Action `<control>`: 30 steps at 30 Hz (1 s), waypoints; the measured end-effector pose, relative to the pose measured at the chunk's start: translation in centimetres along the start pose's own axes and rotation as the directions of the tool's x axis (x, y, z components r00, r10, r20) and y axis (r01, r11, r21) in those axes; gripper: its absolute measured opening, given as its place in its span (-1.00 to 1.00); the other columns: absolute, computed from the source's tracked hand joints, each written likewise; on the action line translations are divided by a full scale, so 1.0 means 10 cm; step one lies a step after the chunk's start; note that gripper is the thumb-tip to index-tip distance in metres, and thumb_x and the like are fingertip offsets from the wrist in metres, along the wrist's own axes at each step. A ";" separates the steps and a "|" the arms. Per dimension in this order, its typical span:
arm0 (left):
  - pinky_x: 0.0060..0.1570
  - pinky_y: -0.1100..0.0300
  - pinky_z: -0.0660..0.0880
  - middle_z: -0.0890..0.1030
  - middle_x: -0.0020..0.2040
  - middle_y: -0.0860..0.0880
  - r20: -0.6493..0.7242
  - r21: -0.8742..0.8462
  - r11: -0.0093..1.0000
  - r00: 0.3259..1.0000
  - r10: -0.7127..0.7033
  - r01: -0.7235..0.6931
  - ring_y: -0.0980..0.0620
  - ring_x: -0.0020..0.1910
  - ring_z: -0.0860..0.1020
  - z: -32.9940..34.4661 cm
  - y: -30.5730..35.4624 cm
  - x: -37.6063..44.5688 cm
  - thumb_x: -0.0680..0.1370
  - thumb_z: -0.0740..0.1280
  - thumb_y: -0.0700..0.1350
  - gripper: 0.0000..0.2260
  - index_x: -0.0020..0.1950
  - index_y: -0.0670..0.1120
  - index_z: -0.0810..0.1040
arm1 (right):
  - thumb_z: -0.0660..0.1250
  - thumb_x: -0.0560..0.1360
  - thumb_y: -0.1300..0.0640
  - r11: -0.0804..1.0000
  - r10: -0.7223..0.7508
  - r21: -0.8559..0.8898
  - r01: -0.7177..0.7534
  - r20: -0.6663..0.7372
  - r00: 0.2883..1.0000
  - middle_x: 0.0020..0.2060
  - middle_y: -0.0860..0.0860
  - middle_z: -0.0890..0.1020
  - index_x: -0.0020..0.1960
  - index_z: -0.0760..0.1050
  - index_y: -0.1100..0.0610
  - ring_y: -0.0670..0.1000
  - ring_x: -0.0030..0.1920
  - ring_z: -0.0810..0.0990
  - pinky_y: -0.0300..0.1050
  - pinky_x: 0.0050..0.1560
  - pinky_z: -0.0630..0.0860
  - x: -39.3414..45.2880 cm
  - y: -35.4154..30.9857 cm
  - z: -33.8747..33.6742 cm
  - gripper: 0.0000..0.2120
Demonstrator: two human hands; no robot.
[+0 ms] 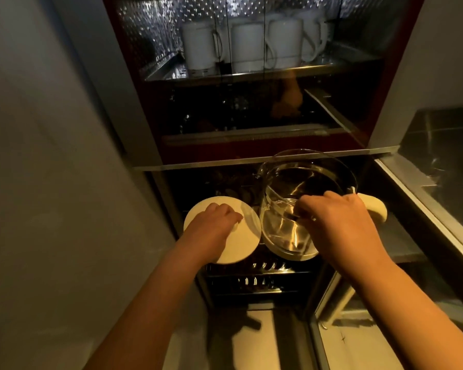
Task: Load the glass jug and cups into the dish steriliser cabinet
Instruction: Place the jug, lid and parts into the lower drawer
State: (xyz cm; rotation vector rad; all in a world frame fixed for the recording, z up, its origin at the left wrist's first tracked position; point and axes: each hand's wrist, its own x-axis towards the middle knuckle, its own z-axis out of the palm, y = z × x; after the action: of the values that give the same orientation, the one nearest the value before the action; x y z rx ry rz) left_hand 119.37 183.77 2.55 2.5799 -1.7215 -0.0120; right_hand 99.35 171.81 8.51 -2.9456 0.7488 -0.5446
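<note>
The clear, round glass jug (292, 222) is tilted over the lower compartment of the open dish steriliser cabinet (134, 97), its mouth turned up toward the camera and its pouring lip at the upper left. The right hand (340, 222) holds it at the near right rim, fingers curled over the edge into the glass, with a cream-coloured handle (374, 208) showing just behind the knuckles. Just beside the jug on the left, touching or nearly so, is a round white lid (249, 236); the left hand (214, 222) rests on top of it with fingers curled around its centre, apparently pinching a knob that is hidden. Below both lies a dark wire rack (259, 273). On the lit upper shelf, tall white ceramic cups (247, 46) with handles stand in a row.
</note>
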 end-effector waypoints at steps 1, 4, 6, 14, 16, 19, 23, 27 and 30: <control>0.19 0.08 0.34 0.31 0.37 0.01 -0.002 -0.008 1.000 1.000 -0.004 0.004 -0.02 0.32 0.25 0.06 -0.02 0.02 0.50 0.31 -0.23 -0.45 0.44 0.05 0.26 | 0.45 0.39 0.16 1.000 0.006 0.009 -0.006 -0.006 1.000 -0.22 -0.14 0.58 -0.05 0.53 -0.05 -0.05 -0.17 0.49 -0.11 -0.11 0.33 0.00 0.01 0.06 -0.80; 0.21 0.08 0.32 0.30 0.37 0.02 -0.015 -0.020 1.000 1.000 -0.003 0.003 -0.01 0.32 0.23 0.25 -0.09 0.11 0.50 0.32 -0.22 -0.45 0.44 0.06 0.25 | 0.46 0.36 0.21 0.999 0.012 0.034 -0.010 -0.040 0.999 -0.29 -0.12 0.59 -0.11 0.54 -0.02 -0.02 -0.23 0.50 -0.07 -0.17 0.36 -0.03 0.03 0.25 -0.81; 0.19 0.09 0.32 0.30 0.37 0.03 -0.046 -0.026 1.000 0.999 0.002 -0.003 0.00 0.32 0.22 0.36 -0.14 0.16 0.51 0.31 -0.21 -0.47 0.44 0.06 0.26 | 0.50 0.31 0.22 0.999 -0.001 0.042 0.005 -0.094 0.996 -0.34 -0.10 0.60 -0.16 0.55 0.00 0.00 -0.30 0.52 -0.06 -0.23 0.39 -0.05 0.04 0.37 -0.79; 0.15 0.17 0.29 0.32 0.35 0.04 -0.144 -0.052 0.998 0.989 0.024 -0.032 0.02 0.29 0.23 0.66 -0.27 0.34 0.53 0.25 -0.24 -0.52 0.42 0.05 0.29 | 0.54 0.24 0.21 1.000 -0.024 0.000 0.024 -0.170 0.985 -0.33 -0.15 0.57 -0.14 0.52 -0.06 -0.06 -0.32 0.45 -0.11 -0.22 0.28 0.01 0.19 0.78 -0.69; 0.16 0.16 0.29 0.33 0.35 0.04 -0.157 -0.050 0.998 0.987 0.026 -0.034 0.03 0.29 0.23 0.65 -0.28 0.37 0.55 0.24 -0.24 -0.53 0.43 0.05 0.29 | 0.55 0.21 0.23 0.999 -0.043 0.000 0.044 -0.197 0.979 -0.31 -0.12 0.59 -0.11 0.53 -0.03 -0.03 -0.31 0.49 -0.10 -0.19 0.28 0.04 0.22 0.82 -0.66; 0.18 0.15 0.28 0.34 0.35 0.04 -0.146 -0.042 0.998 0.989 0.031 -0.037 0.02 0.29 0.25 0.59 -0.30 0.43 0.56 0.22 -0.23 -0.54 0.43 0.05 0.29 | 0.57 0.19 0.26 0.998 -0.047 0.025 0.053 -0.198 0.979 -0.30 -0.12 0.59 -0.09 0.52 -0.02 -0.01 -0.30 0.50 -0.09 -0.19 0.31 0.13 0.27 0.81 -0.61; 0.19 0.15 0.25 0.35 0.34 0.05 -0.127 -0.023 0.998 0.991 0.050 -0.053 0.02 0.29 0.26 0.55 -0.31 0.53 0.58 0.20 -0.20 -0.56 0.44 0.06 0.28 | 0.58 0.16 0.30 0.997 -0.050 0.045 0.059 -0.173 0.984 -0.32 -0.12 0.60 -0.09 0.54 -0.01 0.01 -0.31 0.52 -0.09 -0.19 0.33 0.26 0.34 0.80 -0.58; 0.20 0.18 0.23 0.36 0.33 0.05 -0.154 -0.035 0.998 0.987 0.045 -0.051 0.03 0.29 0.25 0.60 -0.34 0.61 0.56 0.24 -0.23 -0.55 0.42 0.06 0.30 | 0.61 0.09 0.32 0.997 -0.071 0.018 0.076 -0.196 0.978 -0.29 -0.10 0.62 -0.10 0.56 0.01 0.02 -0.32 0.53 -0.09 -0.18 0.31 0.35 0.40 0.85 -0.53; 0.18 0.18 0.24 0.39 0.31 0.05 -0.175 -0.051 0.997 0.984 0.043 -0.053 0.03 0.27 0.27 0.64 -0.35 0.66 0.54 0.24 -0.25 -0.55 0.40 0.05 0.34 | 0.62 0.05 0.30 0.997 -0.070 -0.004 0.071 -0.206 0.976 -0.28 -0.09 0.62 -0.08 0.57 0.02 0.03 -0.30 0.54 -0.08 -0.15 0.28 0.37 0.44 0.90 -0.50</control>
State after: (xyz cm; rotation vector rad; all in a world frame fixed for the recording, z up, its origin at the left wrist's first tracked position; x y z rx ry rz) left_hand 124.93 178.84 -3.85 2.4190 -1.6952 0.1594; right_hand 103.53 165.90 0.70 -2.9526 0.6598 -0.8668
